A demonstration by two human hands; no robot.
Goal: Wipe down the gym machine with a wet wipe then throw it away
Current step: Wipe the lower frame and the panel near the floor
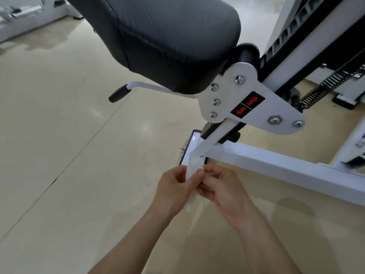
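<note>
Only a red-arrow sticker (247, 104) shows, on the white bracket (227, 89).

Gym floor, black padded seat (167, 42), white steel machine frame (276, 165), coiled spring (325, 86), glossy beige tiles (69, 145)

Bright, even indoor light, with wide-angle bending towards the edges.
Soft glare spots sit on the glossy floor tiles (145, 127), and a sheen runs along the white base beam (276, 171). Shadows on the floor are faint and diffuse. The wet wipe (190, 172) looks washed out and soft-edged, and the top left corner is blurred.
</note>
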